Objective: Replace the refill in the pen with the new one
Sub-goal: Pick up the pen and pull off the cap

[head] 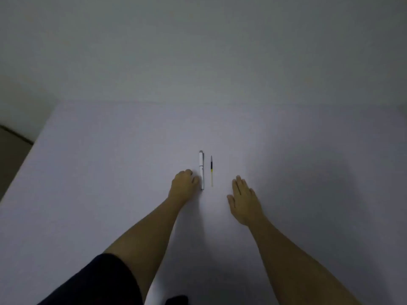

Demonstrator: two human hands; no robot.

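Pale surface (110, 172) bears capped pen (201, 170) beside new refill (211, 172); my left hand (184, 183) curls against the pen, not yet gripping; right hand (243, 200) flat, fingers (239, 183) together; uncapping comes next, I judge.

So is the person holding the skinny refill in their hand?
No, the refill lies alone on the table, between the pen and the open right hand, touching neither hand.

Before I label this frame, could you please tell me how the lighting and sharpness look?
Head view: dim and soft overall, darkening toward the corners; the pen and refill stay readable mid-table; a broad soft shadow falls on the table right of the right hand; the left hand touches the pen; no glare.
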